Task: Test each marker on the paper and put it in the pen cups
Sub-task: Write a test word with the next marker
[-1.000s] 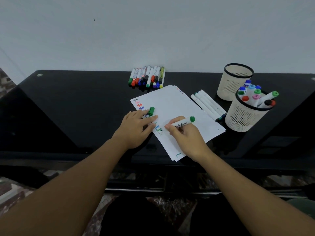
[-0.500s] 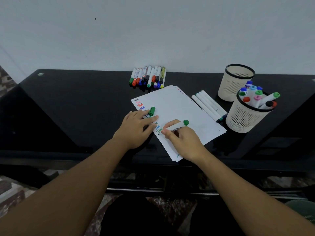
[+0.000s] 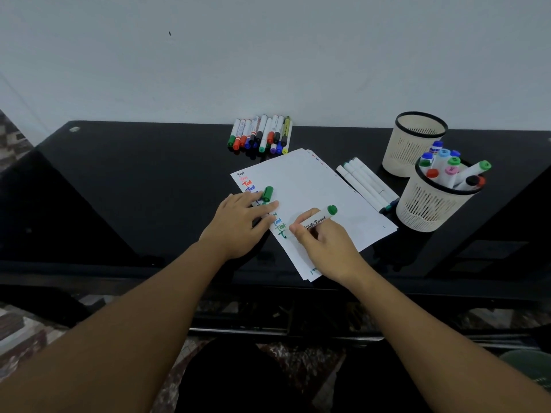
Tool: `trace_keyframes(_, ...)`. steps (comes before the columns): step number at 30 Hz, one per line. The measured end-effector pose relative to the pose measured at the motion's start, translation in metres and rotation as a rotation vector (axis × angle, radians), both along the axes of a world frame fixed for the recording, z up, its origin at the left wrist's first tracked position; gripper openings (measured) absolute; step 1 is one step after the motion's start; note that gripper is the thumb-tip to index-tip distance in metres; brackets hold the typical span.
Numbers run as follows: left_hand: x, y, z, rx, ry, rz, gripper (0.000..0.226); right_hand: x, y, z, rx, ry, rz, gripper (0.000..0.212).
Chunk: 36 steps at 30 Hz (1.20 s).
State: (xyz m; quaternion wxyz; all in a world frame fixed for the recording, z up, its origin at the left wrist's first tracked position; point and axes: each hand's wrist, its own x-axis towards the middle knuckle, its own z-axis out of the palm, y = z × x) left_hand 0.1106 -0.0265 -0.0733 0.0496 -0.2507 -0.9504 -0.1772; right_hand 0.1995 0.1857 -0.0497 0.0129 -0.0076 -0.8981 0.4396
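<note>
**Green marker tested on paper**

On the paper [image 3: 310, 186], the right hand [image 3: 325, 242] pinches the green marker [image 3: 317, 220], tip at the left margin, green end pointing far-right. Barrel reads "White Board". Left hand [image 3: 238, 222] flat on the sheet, green cap [image 3: 267, 193] between fingers. Margin words read "Test". Near pen cup [image 3: 432, 204] right holds markers.

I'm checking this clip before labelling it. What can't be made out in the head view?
- Marker tip: hidden by the right hand.
- Far cup contents: its wall blocks the inside.
- Words on the paper beside the green cap: partly covered by the left hand.
- Labels on the far marker row: too small.
</note>
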Motion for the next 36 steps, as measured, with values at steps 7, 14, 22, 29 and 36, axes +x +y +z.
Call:
trace_keyframes(7,0.0006,0.0002,0.0014,0.012,0.001,-0.007,0.041,-0.0035,-0.0016,-0.0012,0.032,-0.006,-0.033,0.055)
trace_keyframes(14,0.0008,-0.0006,0.0018,-0.002,-0.006,-0.004,0.044,-0.0032,-0.0007,-0.0010,0.052,0.005,-0.036,0.056)
trace_keyframes(22,-0.0005,-0.0005,0.0018,-0.002,-0.012,0.001,0.054,-0.0013,-0.0028,0.0031,0.061,0.009,-0.032,0.057)
trace_keyframes(29,-0.0011,-0.0004,0.0003,-0.005,-0.009,-0.002,0.049,-0.0035,-0.0020,0.0021,0.052,0.018,-0.042,0.057)
trace_keyframes(36,0.0015,-0.0001,0.0020,0.015,-0.008,0.005,0.053,0.0000,-0.0006,0.0018,0.015,0.018,-0.053,0.055)
